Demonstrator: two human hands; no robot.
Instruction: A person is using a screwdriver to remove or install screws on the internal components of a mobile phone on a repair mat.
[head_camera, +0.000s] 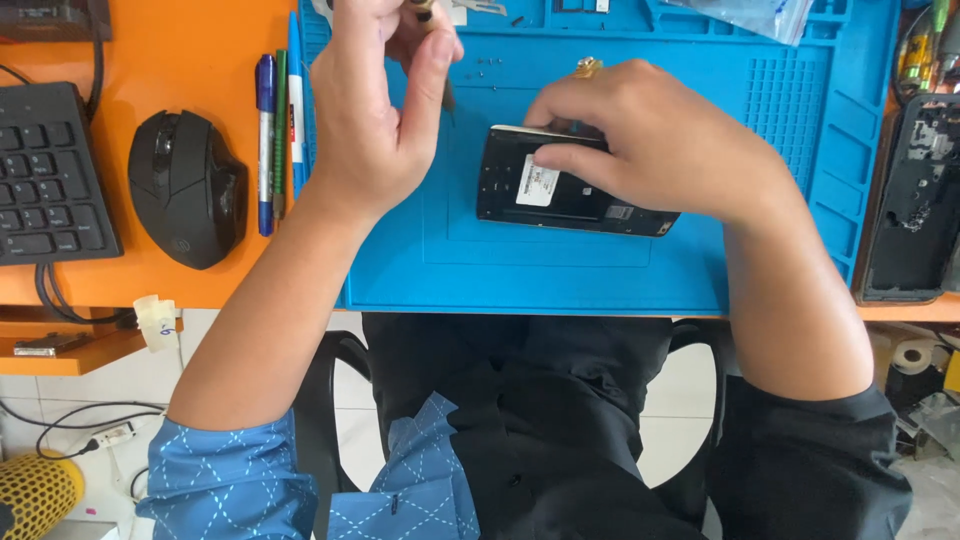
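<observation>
My right hand (650, 140) pressed flat on the phone (560, 190), lying crosswise before me, while my left hand (375, 100) pinched a thin tool (428, 12) above its left end.

Phone (570, 190): back open, matt black plastic inner frame, white paper sticker, thin bright metal edge along the far side. Work mat (560, 270): blue, looks like matt rubber or silicone, moulded ribs and trays. Desk (170, 50): smooth orange laminate, slight sheen. Mouse (185, 185): black plastic, semi-gloss. Keyboard (45, 170): matt black plastic keys. Pens (275, 130): glossy plastic barrels. Far-right bag (750, 15): clear shiny plastic film. Sleeve (230, 480): blue woven cloth.
</observation>
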